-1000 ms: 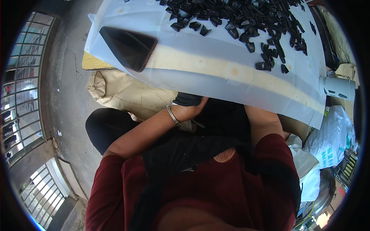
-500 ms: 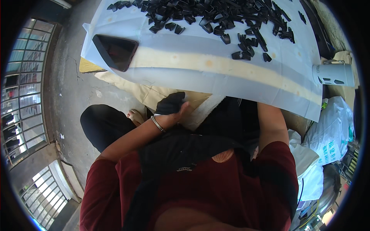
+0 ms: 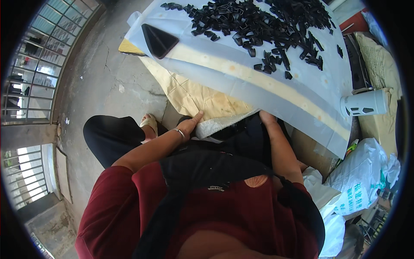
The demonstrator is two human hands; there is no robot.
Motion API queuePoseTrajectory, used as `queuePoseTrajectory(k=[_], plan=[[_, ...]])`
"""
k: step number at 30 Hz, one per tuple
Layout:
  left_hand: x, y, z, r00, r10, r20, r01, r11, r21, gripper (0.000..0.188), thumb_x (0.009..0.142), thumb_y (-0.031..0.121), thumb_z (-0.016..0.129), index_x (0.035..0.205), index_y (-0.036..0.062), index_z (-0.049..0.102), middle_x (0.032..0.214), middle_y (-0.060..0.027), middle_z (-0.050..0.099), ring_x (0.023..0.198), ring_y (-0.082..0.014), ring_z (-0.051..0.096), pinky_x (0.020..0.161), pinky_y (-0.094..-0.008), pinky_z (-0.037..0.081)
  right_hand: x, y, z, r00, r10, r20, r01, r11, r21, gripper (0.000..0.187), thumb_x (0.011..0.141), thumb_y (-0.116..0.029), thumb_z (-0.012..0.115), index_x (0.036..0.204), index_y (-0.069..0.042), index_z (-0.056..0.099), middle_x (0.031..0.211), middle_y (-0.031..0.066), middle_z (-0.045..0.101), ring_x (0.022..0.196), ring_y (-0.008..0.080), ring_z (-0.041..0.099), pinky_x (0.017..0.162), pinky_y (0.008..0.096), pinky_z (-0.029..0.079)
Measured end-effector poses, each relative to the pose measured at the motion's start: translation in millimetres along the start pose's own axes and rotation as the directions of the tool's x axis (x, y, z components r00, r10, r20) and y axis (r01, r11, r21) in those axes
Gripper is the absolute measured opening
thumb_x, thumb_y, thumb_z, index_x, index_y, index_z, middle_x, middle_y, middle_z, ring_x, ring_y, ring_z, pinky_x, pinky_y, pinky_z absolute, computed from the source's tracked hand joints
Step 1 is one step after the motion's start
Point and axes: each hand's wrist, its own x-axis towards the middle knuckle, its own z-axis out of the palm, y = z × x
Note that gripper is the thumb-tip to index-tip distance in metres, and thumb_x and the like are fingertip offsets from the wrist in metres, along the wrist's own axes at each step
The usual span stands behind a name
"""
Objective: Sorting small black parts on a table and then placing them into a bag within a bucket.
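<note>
My left hand (image 3: 188, 125), with a silvery bangle at the wrist, rests at the lower edge of a tan cloth (image 3: 192, 93) with a fuzzy whitish underside. One bare digit stretches over the cloth. Dark material (image 3: 184, 118) sits against the hand's left side, where the other fingers do not show. My right hand (image 3: 267, 117) reaches to the table's near edge, over the dark fabric on my lap, beside the cloth's right end. Its fingertips are hidden under the table sheet, and I cannot see whether they hold anything.
Many small black plastic pieces (image 3: 254, 26) lie heaped on the translucent sheet (image 3: 241, 71) covering the table. A dark phone (image 3: 158, 41) lies near its left corner. A white cup-like container (image 3: 366, 103) stands right, above white plastic bags (image 3: 358, 172). Barred windows (image 3: 43, 64) line the left.
The view has turned, shifting the table rightward and down. My left hand has moved left and lower along the cloth, which shows more of its tan face. My right hand has come into sight.
</note>
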Motion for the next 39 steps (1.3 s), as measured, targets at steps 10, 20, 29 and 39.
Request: queuePoseTrajectory(k=[10, 20, 29, 39], plan=[[28.8, -36.1, -98.0, 0.941, 0.069, 0.331, 0.124, 0.839, -0.53, 0.04, 0.087, 0.041, 0.045, 0.096, 0.0049, 0.061, 0.097, -0.0103, 0.064, 0.085, -0.0241, 0.06, 0.079, -0.0393, 0.046, -12.7, -117.6, 14.8, 0.943, -0.156, 0.292, 0.176, 0.983, -0.044, 0.046, 0.083, -0.034, 0.042, 0.121, -0.008, 0.044, 0.121, 0.0235, 0.043, 0.11, 0.0384, 0.043, 0.092, 0.0415, 0.036], [-73.5, -59.1, -155.3, 0.984, 0.101, -0.147, -0.147, 0.925, -0.35, 0.057, 0.079, 0.05, 0.054, 0.11, 0.0016, 0.056, 0.11, -0.0135, 0.057, 0.095, -0.0221, 0.057, 0.084, -0.03, 0.043, 9.1, -209.5, 24.2, 0.802, -0.529, 0.278, 0.537, 0.842, 0.053, 0.035, 0.082, -0.021, 0.045, 0.114, -0.007, 0.049, 0.1, 0.0225, 0.054, 0.1, 0.0398, 0.048, 0.083, 0.0403, 0.04], [-217.1, -76.7, -195.2, 0.856, 0.383, -0.348, -0.511, 0.735, -0.447, 0.065, 0.078, 0.049, 0.058, 0.104, -0.0106, 0.055, 0.11, -0.0185, 0.055, 0.099, -0.0222, 0.054, 0.088, -0.0267, 0.038, -12.4, -342.8, -10.0, 0.718, -0.675, 0.17, 0.615, 0.729, 0.3, 0.033, 0.086, -0.024, 0.044, 0.112, -0.005, 0.052, 0.103, 0.0153, 0.058, 0.096, 0.0273, 0.055, 0.081, 0.0341, 0.042], [-336.0, -73.3, -183.0, 0.595, 0.722, -0.353, -0.769, 0.383, -0.512, 0.063, 0.081, 0.045, 0.058, 0.105, -0.0131, 0.053, 0.106, -0.0171, 0.057, 0.094, -0.0168, 0.055, 0.081, -0.0259, 0.041, -124.7, -469.7, -188.9, 0.476, -0.877, -0.061, 0.853, 0.444, 0.273, 0.026, 0.08, -0.016, 0.046, 0.097, 0.001, 0.056, 0.088, 0.0056, 0.056, 0.085, 0.0152, 0.051, 0.078, 0.0257, 0.039]])
